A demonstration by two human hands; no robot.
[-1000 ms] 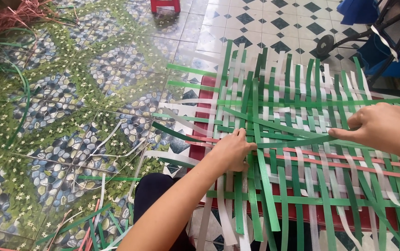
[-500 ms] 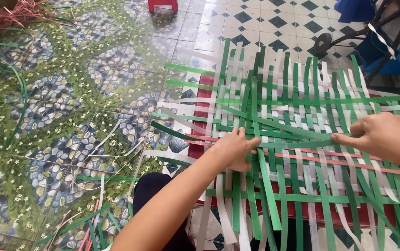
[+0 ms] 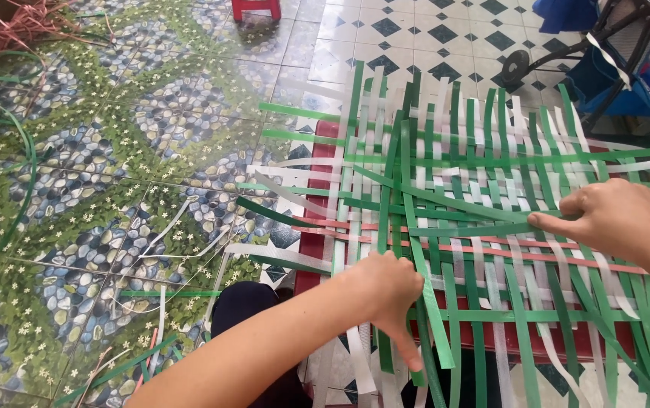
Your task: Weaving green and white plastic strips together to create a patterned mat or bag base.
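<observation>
Left hand (image 3: 385,291) comes in from bottom centre of frame, forearm running diagonally up from lower left. Fist mostly curled, knuckles up, thumb pointing down toward bottom edge; it presses on the near edge of the woven mat (image 3: 491,204), w/ fingers tucked around the strips there. Can't tell exactly which strip it's clamped on.

Right hand (image 3: 619,223) enters from right edge, mid-height, palm down, fingers stretched left. Fingertips pinch a dark green strip (image 3: 446,202) that runs diagonally across the weave from centre left to the hand.

Hands are well apart, left low centre, right at right edge.

Mat fills centre & right of frame: flat, thin, ribbon-like strips, green & white, crossing over-under in a loose grid; a couple of pink strips (image 3: 491,245) run horizontally thru the middle. Strip ends stick out loose on all sides, some curling. Looks like smooth plastic banding, slightly glossy. Mat lies over a low red board (image 3: 317,227), its edge showing at left and bottom right.

Floor (image 3: 98,166) at left: glossy tile w/ pebble-and-flower pattern; loose white & green offcuts (image 3: 166,234) scattered on it. Upper centre: white tile w/ dark diamonds.
</observation>
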